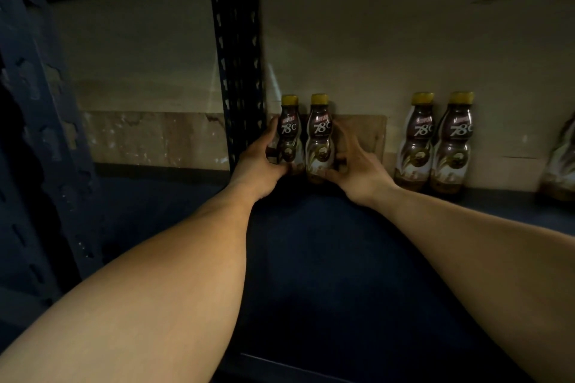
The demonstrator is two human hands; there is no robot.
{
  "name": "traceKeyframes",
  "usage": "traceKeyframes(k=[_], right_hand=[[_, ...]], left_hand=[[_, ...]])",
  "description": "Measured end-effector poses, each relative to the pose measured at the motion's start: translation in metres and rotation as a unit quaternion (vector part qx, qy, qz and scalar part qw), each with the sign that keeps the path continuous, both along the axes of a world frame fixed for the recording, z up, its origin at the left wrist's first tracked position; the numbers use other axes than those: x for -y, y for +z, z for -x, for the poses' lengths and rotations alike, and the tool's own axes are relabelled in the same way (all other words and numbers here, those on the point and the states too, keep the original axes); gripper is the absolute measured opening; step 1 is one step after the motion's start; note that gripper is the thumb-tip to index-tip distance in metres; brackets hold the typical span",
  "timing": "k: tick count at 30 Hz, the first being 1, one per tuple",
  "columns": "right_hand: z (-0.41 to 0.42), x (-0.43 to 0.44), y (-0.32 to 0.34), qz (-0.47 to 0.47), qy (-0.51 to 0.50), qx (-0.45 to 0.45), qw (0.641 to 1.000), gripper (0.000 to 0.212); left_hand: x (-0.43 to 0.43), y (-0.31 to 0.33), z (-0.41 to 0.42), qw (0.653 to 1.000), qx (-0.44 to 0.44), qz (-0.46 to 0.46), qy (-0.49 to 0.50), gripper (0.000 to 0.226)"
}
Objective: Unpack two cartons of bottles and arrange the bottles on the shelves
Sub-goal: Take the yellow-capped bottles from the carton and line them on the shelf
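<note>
dim shelf (311,258); just right of its post (239,71), left hand (264,165) grips left bottle (287,137), right hand (357,171) grips right bottle (320,137), both upright.

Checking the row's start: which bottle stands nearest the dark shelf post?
The leftmost bottle, held by the left hand; the other bottles stand farther right.

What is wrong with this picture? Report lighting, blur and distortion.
Head view: dim overall, shelf board and rack upright nearly black; light falls on the back wall and forearms; bottle at the right edge blurred and cropped; left upright leans from wide-angle distortion; labels on the gripped bottles legible.
</note>
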State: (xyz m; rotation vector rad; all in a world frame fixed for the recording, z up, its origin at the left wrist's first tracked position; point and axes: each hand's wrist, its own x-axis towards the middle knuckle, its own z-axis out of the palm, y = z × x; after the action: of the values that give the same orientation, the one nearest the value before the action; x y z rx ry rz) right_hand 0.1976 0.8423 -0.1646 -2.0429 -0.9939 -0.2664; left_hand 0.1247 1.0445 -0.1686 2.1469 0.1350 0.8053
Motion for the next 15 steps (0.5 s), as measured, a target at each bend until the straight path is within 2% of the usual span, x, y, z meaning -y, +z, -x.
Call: traceKeyframes(k=[15], right_hand=[[-0.0003,-0.0019,-0.0022,0.004,-0.014,0.005,1.0,0.092]], left_hand=[[0.0018,-0.0002,0.0024,1.0,-0.003,0.006,0.011,0.094]])
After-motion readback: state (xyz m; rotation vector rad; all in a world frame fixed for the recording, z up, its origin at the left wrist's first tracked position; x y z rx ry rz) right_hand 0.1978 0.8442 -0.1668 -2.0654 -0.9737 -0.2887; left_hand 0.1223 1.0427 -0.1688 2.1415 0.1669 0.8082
